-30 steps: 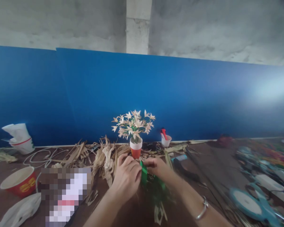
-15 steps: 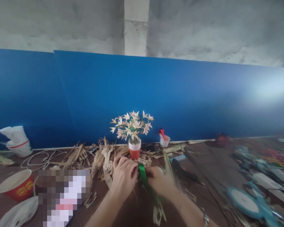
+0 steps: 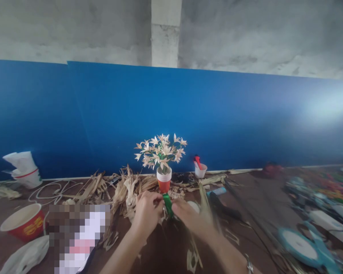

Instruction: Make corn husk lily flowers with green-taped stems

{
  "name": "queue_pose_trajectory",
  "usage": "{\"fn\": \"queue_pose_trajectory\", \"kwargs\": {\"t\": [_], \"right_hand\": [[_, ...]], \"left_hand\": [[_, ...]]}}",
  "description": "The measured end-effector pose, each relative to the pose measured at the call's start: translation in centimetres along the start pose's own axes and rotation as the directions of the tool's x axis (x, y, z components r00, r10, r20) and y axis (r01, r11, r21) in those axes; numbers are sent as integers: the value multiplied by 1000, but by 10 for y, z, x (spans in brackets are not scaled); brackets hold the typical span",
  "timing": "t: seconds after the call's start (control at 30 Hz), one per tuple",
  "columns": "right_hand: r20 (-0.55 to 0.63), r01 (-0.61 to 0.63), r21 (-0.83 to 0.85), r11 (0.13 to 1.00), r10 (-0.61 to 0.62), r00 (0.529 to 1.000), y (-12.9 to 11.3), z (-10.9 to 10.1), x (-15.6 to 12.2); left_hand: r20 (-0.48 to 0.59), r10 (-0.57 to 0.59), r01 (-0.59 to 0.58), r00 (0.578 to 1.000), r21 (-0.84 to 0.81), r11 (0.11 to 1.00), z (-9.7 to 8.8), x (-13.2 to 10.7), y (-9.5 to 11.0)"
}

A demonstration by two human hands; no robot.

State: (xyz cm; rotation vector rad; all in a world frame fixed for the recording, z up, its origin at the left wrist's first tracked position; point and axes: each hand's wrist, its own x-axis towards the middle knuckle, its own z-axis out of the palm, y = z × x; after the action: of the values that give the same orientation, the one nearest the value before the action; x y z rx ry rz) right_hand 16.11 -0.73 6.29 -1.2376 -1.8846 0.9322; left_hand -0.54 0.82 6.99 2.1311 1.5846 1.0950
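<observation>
A short shiny green ribbon (image 3: 168,204) stands between my two hands, just in front of a red and white paper cup (image 3: 164,183). On its left, my left hand (image 3: 147,210) is closed, thumb and fingers pinched at the ribbon's edge. From the other side my right hand (image 3: 186,214) presses its bent fingers against the ribbon; the fingertips are slightly blurred and partly hidden. The cup holds a bouquet of pale star-shaped flowers (image 3: 161,150) on green stems.
Dry corn husks (image 3: 128,194) lie behind and left of my hands. A red paper bowl (image 3: 24,222) stands at left. To the right are a white cup with a red-handled tool (image 3: 200,171), a black tool with a cord (image 3: 224,207) and a blue-rimmed roll (image 3: 298,246).
The long green ribbon that trailed down under my right hand now shows only as a short piece between the hands. My right hand has moved slightly, its fingers reaching further forward.
</observation>
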Motion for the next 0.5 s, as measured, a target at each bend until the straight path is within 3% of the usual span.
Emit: {"fn": "queue_pose_trajectory", "kwargs": {"t": [0.1,0.2,0.27,0.33,0.43,0.5], "right_hand": [[-24,14,-96,995,-16,1000,-2,-6,1],[-37,-53,-115,992,49,998,-2,-26,11],[-61,-189,-197,962,180,982,1,-44,20],[-195,-338,-312,888,288,938,5,-60,27],[-460,-408,-462,787,180,869,7,-67,29],[-477,-336,-470,816,86,875,3,-57,24]], "left_hand": [[53,-42,42,998,-4,999,-2,0,0],[122,-55,54,991,11,998,-1,0,0],[151,-72,77,986,-26,997,0,0,-1],[178,-111,132,978,-110,985,2,0,-2],[219,-186,240,958,-258,936,4,1,-3],[239,-226,301,944,-352,887,4,2,-4]]}}
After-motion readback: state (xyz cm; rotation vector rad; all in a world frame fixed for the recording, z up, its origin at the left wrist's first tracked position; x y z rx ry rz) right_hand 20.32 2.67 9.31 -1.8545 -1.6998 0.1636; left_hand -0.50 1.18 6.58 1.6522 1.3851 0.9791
